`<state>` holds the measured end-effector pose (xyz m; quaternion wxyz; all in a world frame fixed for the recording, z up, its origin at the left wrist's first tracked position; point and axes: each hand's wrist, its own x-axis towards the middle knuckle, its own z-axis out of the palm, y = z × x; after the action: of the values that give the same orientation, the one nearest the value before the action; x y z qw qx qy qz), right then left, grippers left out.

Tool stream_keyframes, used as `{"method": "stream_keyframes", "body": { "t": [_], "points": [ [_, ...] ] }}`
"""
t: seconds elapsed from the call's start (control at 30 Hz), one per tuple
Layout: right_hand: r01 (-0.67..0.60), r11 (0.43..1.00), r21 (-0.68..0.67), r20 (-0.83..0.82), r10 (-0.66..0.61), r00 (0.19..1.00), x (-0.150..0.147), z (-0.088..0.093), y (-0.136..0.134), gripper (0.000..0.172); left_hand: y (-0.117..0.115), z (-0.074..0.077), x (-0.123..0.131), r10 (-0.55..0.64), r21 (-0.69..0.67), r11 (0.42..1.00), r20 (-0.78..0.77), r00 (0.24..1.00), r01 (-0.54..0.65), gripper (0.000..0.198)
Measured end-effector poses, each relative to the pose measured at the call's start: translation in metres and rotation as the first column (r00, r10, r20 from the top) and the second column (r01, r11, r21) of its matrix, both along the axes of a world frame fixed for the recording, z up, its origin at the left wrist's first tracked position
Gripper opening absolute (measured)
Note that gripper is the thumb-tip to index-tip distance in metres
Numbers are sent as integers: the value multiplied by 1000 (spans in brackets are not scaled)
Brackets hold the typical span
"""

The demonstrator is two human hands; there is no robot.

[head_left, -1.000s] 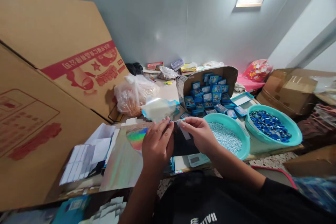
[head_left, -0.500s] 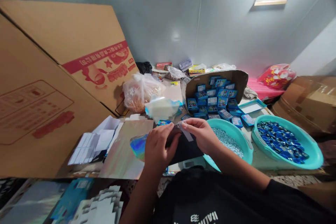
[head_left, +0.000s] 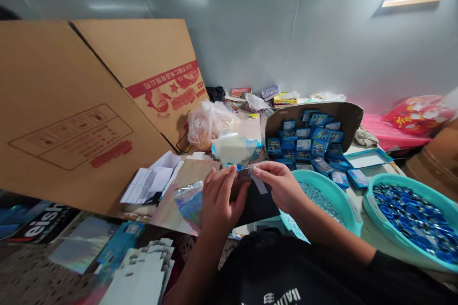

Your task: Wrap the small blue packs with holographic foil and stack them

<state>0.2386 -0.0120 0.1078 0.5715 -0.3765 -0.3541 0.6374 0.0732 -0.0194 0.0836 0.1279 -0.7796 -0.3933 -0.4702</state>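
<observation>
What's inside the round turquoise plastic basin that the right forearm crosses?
Small pale-blue pieces show in the round turquoise plastic basin on both sides of the right forearm. The band behind the forearm and anything below the top layer are hidden.

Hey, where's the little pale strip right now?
In the head view, the pale strip is slightly below and right of centre, its upper end pinched by the right hand, with the left hand just to its left.
</observation>
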Motion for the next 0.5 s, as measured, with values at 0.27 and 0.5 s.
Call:
{"method": "stream_keyframes", "body": {
  "t": [0.27,0.5],
  "points": [
    [11,1000,23,9,-11,1000,-1,-1,-3,23,-7,-6,7,64,53,997,0,998,-63,45],
    [14,999,50,15,-15,1000,1,-5,-6,23,-8,-8,12,41,31,999,17,999,-41,41]
  ]
}}
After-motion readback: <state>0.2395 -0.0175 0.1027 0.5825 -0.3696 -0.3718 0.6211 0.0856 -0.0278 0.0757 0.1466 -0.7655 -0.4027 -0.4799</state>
